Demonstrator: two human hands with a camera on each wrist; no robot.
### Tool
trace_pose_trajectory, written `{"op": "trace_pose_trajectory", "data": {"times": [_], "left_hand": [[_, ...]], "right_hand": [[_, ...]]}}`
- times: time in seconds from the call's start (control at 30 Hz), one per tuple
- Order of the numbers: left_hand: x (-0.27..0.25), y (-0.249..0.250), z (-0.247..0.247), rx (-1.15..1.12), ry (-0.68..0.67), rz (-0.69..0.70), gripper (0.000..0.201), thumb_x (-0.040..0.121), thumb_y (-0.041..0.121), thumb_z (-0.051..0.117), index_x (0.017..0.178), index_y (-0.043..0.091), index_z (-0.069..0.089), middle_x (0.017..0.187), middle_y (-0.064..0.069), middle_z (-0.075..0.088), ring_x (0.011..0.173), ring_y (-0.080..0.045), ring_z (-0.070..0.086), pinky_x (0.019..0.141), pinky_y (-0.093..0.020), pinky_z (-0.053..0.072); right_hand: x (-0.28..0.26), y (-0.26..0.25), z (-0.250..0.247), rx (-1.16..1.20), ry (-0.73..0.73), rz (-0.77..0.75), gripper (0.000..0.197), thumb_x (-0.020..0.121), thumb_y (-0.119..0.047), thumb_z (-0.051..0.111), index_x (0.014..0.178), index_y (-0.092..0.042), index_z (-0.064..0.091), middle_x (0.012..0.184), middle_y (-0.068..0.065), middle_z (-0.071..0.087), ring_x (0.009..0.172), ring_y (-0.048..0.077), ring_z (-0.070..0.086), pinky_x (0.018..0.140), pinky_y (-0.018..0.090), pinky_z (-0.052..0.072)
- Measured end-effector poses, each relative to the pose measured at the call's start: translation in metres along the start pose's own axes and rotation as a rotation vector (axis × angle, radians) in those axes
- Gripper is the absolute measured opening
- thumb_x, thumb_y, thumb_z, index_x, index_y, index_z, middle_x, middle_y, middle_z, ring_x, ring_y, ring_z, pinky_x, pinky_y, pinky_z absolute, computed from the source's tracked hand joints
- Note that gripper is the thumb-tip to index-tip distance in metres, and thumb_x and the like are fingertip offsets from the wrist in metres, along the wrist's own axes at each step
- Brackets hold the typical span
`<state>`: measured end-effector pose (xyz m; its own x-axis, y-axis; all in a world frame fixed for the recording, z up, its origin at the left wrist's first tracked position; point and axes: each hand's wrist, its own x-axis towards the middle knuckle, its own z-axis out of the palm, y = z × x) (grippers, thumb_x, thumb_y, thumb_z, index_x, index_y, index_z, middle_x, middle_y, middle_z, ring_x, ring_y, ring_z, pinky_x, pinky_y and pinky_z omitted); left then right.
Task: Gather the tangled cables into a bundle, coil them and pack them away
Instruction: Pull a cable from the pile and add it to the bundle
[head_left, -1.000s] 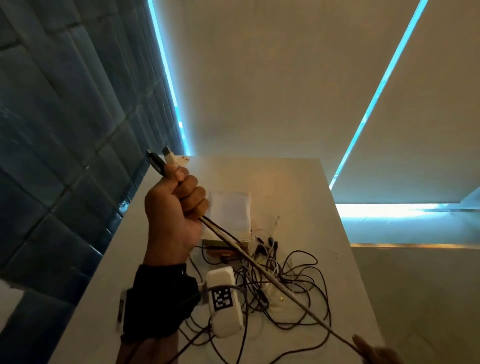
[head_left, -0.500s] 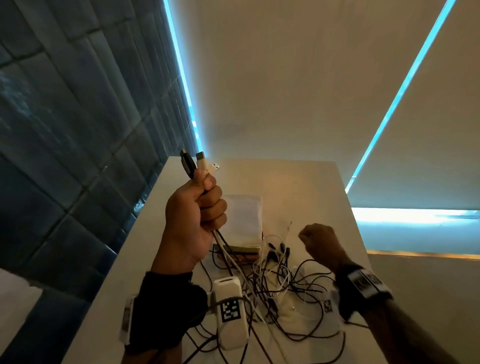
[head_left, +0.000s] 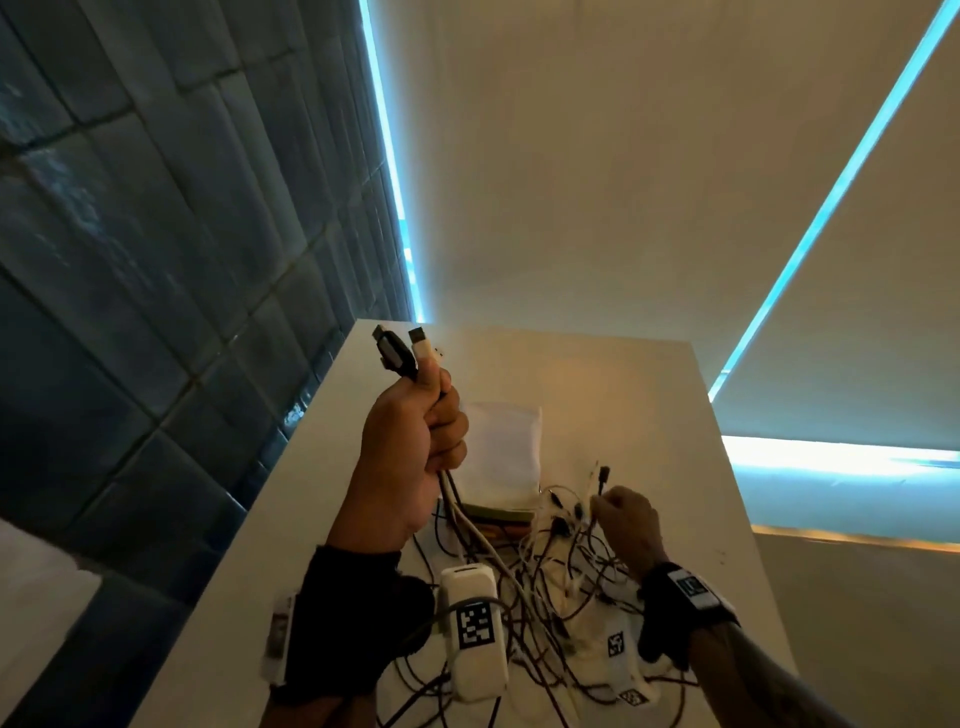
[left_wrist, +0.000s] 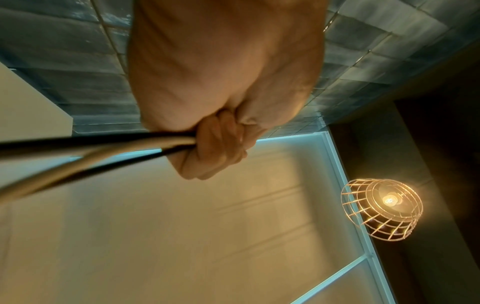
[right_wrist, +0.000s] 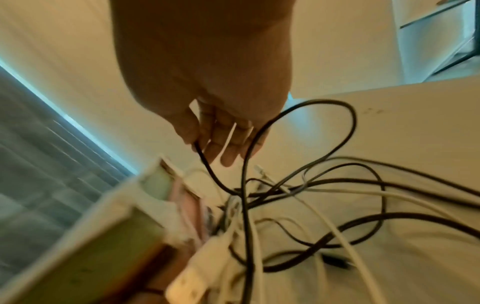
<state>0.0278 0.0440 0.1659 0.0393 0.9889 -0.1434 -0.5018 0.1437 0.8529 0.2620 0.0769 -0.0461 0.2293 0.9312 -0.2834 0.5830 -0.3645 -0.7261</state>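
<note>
My left hand (head_left: 415, 457) is raised above the white table (head_left: 649, 395) and grips several cables in a fist. A black USB plug (head_left: 390, 349) and a white USB plug (head_left: 421, 344) stick up out of it. The left wrist view shows the fist (left_wrist: 215, 148) closed round black and beige cables (left_wrist: 91, 150). A tangle of black and white cables (head_left: 561, 582) lies on the table. My right hand (head_left: 621, 519) is over the tangle and pinches a thin black cable (right_wrist: 207, 164), whose small plug (head_left: 602, 475) stands up above the fingers.
A white pouch (head_left: 501, 452) lies on a flat box (head_left: 498, 514) behind the tangle. A dark tiled wall (head_left: 156, 260) runs along the table's left edge. The table's right edge (head_left: 748, 519) drops off to the floor. A wire-cage lamp (left_wrist: 381, 207) hangs overhead.
My right hand came back in from the lower right, where it held the cables taut, and now pinches a thin black cable at the tangle. The left hand stays raised with the plugs.
</note>
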Motion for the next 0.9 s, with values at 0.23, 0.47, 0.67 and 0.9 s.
{"op": "trace_pose_trajectory", "data": {"times": [0.23, 0.47, 0.67, 0.9], "left_hand": [[0.007, -0.028, 0.020, 0.281, 0.018, -0.035, 0.018, 0.099, 0.027, 0.044, 0.090, 0.012, 0.045, 0.049, 0.008, 0.030, 0.039, -0.005, 0.022, 0.036, -0.019, 0.021], [-0.003, -0.031, 0.030, 0.626, 0.038, 0.057, 0.034, 0.096, 0.040, 0.046, 0.103, 0.012, 0.063, 0.056, 0.004, 0.045, 0.046, -0.006, 0.040, 0.046, -0.022, 0.034], [-0.009, -0.030, 0.028, 0.643, 0.025, 0.106, 0.031, 0.098, 0.037, 0.044, 0.090, 0.016, 0.064, 0.053, 0.008, 0.047, 0.050, -0.007, 0.043, 0.047, -0.020, 0.036], [-0.015, -0.025, 0.029, 0.352, 0.118, 0.166, 0.027, 0.102, 0.034, 0.034, 0.092, 0.021, 0.055, 0.073, -0.002, 0.061, 0.081, -0.022, 0.063, 0.078, -0.040, 0.054]], "right_hand": [[-0.073, -0.109, -0.039, 0.619, 0.004, -0.529, 0.017, 0.098, -0.007, 0.049, 0.084, 0.003, 0.052, 0.063, 0.015, 0.054, 0.054, 0.026, 0.051, 0.054, 0.040, 0.046], [-0.107, -0.146, -0.042, 0.631, -0.081, -0.744, 0.017, 0.097, -0.007, 0.051, 0.087, 0.004, 0.059, 0.063, 0.005, 0.055, 0.051, 0.010, 0.046, 0.049, 0.022, 0.041], [-0.114, -0.144, -0.040, 0.669, -0.078, -0.735, 0.017, 0.096, -0.008, 0.053, 0.087, 0.005, 0.060, 0.064, 0.009, 0.057, 0.054, 0.007, 0.050, 0.054, 0.019, 0.043], [-0.114, -0.135, -0.039, 0.687, -0.195, -0.738, 0.020, 0.096, -0.014, 0.053, 0.088, 0.001, 0.063, 0.061, 0.000, 0.055, 0.053, 0.012, 0.047, 0.053, 0.022, 0.041]]}}
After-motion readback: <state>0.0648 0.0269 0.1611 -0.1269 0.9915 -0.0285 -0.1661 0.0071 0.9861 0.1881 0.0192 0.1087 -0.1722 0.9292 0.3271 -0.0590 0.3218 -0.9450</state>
